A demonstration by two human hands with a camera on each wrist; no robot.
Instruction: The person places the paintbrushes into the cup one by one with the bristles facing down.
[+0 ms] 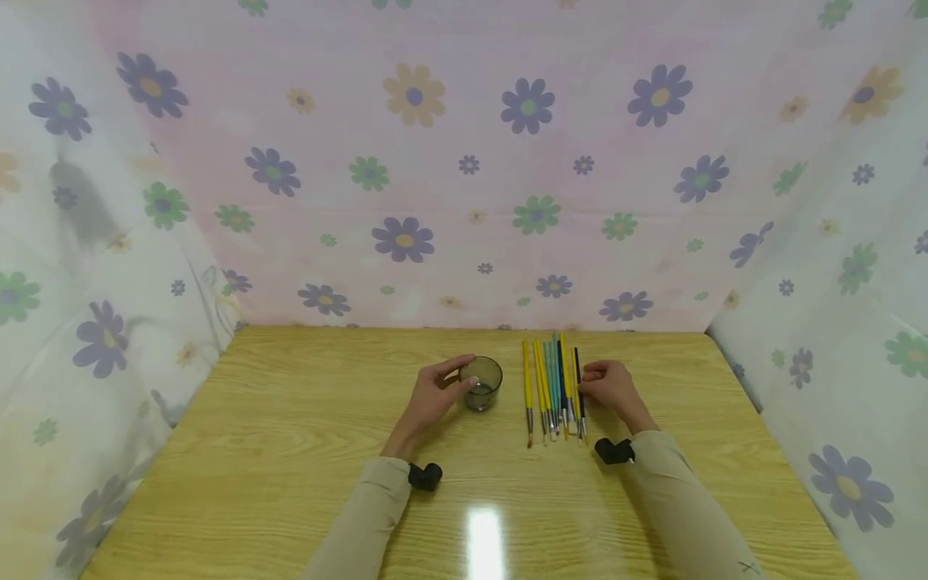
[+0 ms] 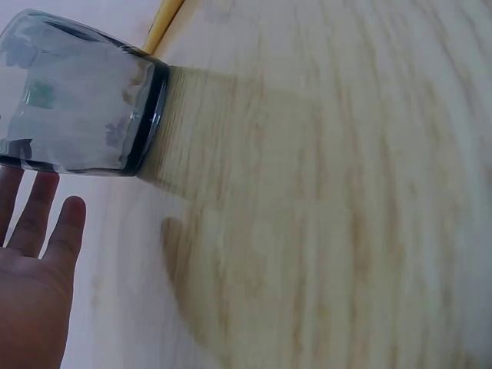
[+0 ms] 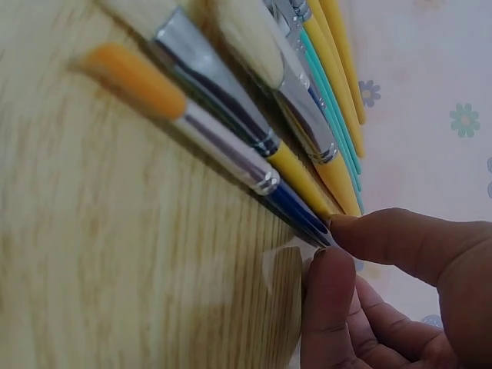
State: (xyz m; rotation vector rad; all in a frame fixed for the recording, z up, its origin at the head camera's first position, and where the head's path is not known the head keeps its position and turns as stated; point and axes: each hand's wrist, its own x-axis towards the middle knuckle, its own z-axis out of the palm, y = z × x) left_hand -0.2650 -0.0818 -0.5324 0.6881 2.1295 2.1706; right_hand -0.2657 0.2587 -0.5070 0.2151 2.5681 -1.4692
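Observation:
A smoky, see-through glass cup (image 1: 482, 399) stands on the wooden table, its mouth facing up. My left hand (image 1: 432, 400) holds it from the left, thumb on the near side and fingers on the far side. In the left wrist view, fingertips (image 2: 40, 201) show at the wall of the glass. To the right of the cup lies a row of several paintbrushes (image 1: 540, 379) with yellow, teal and dark handles. At the row's right end my right hand (image 1: 615, 392) pinches a dark-handled paintbrush (image 3: 227, 150) with orange bristles between thumb and index finger.
The brushes lie side by side, bristles toward me and handle ends toward the back. A flowered cloth (image 1: 464, 177) hangs behind the table (image 1: 290, 483) and along both sides. A black wrist camera (image 1: 615, 451) sits at each sleeve cuff.

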